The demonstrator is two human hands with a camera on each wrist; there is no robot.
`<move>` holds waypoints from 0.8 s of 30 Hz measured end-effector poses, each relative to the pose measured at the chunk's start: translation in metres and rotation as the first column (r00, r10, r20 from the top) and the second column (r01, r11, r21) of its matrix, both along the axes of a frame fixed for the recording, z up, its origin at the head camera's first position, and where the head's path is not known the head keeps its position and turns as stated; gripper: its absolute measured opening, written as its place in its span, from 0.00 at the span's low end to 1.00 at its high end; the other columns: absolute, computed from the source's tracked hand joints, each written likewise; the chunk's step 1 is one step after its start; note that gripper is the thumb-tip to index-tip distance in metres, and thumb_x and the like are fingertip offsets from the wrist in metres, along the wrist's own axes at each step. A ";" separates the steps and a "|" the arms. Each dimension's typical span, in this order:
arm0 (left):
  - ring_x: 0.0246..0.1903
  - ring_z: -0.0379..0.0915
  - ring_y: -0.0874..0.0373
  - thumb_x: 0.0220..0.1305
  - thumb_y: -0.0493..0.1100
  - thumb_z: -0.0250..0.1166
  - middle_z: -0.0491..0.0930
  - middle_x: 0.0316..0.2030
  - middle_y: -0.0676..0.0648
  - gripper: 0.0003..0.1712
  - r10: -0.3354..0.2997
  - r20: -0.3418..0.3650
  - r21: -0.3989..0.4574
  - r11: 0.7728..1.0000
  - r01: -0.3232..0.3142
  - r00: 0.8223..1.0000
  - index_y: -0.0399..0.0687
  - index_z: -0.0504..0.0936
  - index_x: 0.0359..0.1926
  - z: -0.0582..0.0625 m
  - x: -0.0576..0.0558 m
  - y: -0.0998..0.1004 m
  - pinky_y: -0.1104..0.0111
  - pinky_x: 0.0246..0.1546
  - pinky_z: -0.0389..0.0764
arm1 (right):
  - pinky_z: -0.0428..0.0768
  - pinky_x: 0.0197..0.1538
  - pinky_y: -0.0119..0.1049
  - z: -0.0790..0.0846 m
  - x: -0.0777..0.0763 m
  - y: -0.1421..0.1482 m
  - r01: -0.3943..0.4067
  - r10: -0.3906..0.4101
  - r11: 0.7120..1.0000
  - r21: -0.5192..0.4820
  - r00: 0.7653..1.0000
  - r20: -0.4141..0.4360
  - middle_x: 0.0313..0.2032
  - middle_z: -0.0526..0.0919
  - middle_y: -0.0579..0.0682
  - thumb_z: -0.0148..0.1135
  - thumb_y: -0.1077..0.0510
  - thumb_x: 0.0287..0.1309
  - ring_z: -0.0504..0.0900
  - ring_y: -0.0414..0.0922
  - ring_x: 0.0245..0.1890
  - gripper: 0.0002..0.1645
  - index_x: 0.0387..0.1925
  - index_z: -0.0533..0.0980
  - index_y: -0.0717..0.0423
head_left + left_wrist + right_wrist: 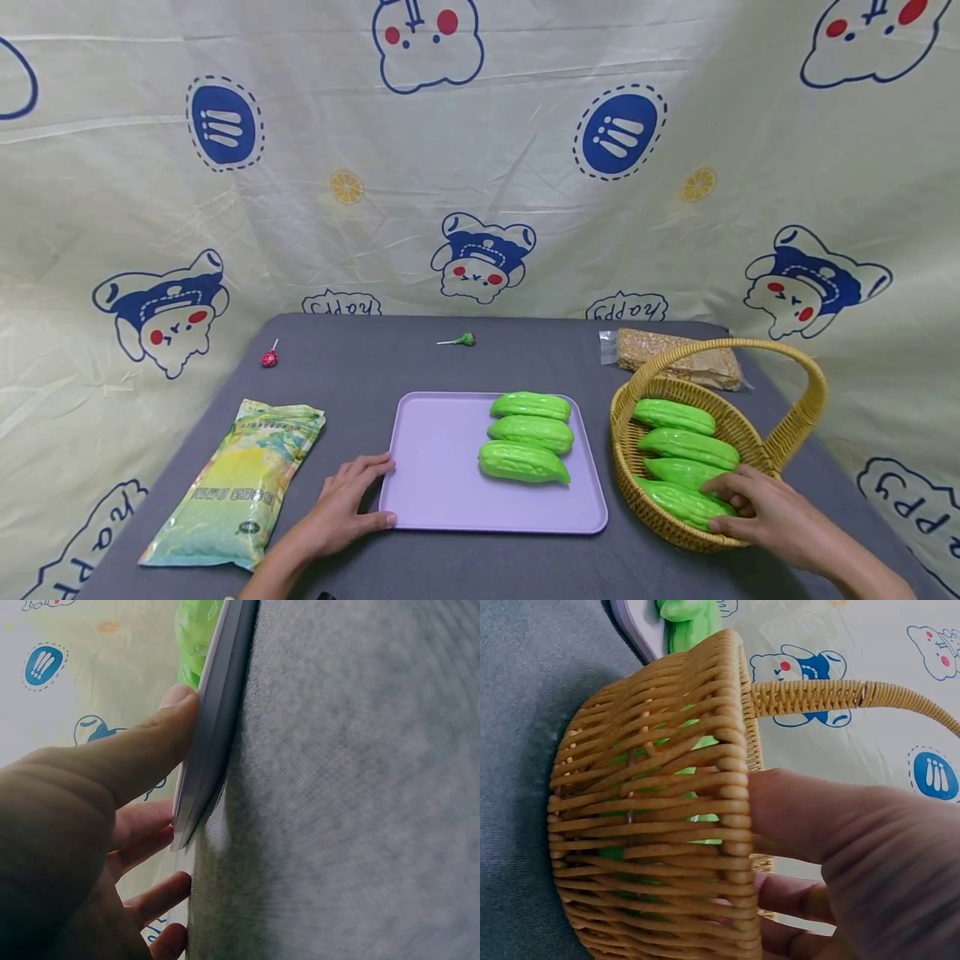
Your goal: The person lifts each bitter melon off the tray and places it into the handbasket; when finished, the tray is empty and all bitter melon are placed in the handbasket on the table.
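Observation:
My left hand (347,508) rests at the near left corner of a lilac tray (442,500), its thumb (176,705) and fingertips touching the rim. On the tray's right side lie three bright green, ridged bitter melons (525,462) in a column. A wicker basket (626,483) with an arched handle stands to the right, with several more bitter melons (678,414) lying side by side in it. Reaching over its near right rim, my right hand (772,508) pinches the end of the nearest bitter melon (678,502). In the right wrist view the basket wall (660,825) hides the fingertips.
Left of the tray lies a plump yellow-green packet (236,487). A red lollipop (269,358) and a green lollipop (467,339) lie toward the table's far edge. Behind the basket is a clear bag of grain (667,354). Printed cloth (480,167) hangs behind the grey table (352,358).

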State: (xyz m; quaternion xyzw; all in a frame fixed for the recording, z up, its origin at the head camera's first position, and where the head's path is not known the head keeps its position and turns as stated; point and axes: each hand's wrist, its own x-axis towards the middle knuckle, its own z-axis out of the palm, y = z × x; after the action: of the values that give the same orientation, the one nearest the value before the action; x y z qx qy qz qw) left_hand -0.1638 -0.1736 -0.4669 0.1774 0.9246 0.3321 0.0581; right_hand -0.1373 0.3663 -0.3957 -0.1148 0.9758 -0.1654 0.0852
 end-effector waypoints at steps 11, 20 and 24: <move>0.59 0.60 0.49 0.52 0.60 0.68 0.64 0.66 0.47 0.41 0.003 0.003 -0.008 1.000 -0.002 1.000 0.49 0.70 0.63 0.001 -0.001 0.001 0.50 0.52 0.58 | 0.74 0.35 0.41 0.013 0.006 -0.028 0.051 -0.046 0.999 0.017 0.979 -0.201 0.43 0.78 0.47 0.68 0.39 0.48 0.78 0.45 0.39 0.26 0.46 0.79 0.47; 0.59 0.60 0.49 0.51 0.60 0.68 0.65 0.66 0.47 0.41 0.007 -0.005 -0.016 1.000 -0.008 1.000 0.49 0.70 0.63 0.001 0.000 0.001 0.53 0.51 0.59 | 0.73 0.36 0.35 0.017 0.007 -0.065 -0.076 0.054 0.997 -0.020 0.844 -0.534 0.37 0.78 0.38 0.75 0.51 0.41 0.74 0.37 0.38 0.21 0.41 0.80 0.41; 0.59 0.61 0.50 0.51 0.60 0.68 0.65 0.66 0.47 0.41 0.015 -0.001 -0.019 1.000 -0.015 1.000 0.49 0.70 0.63 0.001 -0.001 0.001 0.54 0.50 0.59 | 0.73 0.37 0.34 0.015 0.004 -0.080 -0.141 0.093 0.989 -0.031 0.786 -0.611 0.36 0.77 0.34 0.77 0.53 0.38 0.72 0.33 0.38 0.23 0.40 0.80 0.39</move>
State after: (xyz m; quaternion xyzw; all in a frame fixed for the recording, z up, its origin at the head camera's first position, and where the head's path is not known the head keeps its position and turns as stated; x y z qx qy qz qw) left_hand -0.1644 -0.1721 -0.4661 0.1702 0.9291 0.3235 0.0569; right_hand -0.1335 0.2861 -0.3811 -0.2251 0.9355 -0.1509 -0.2267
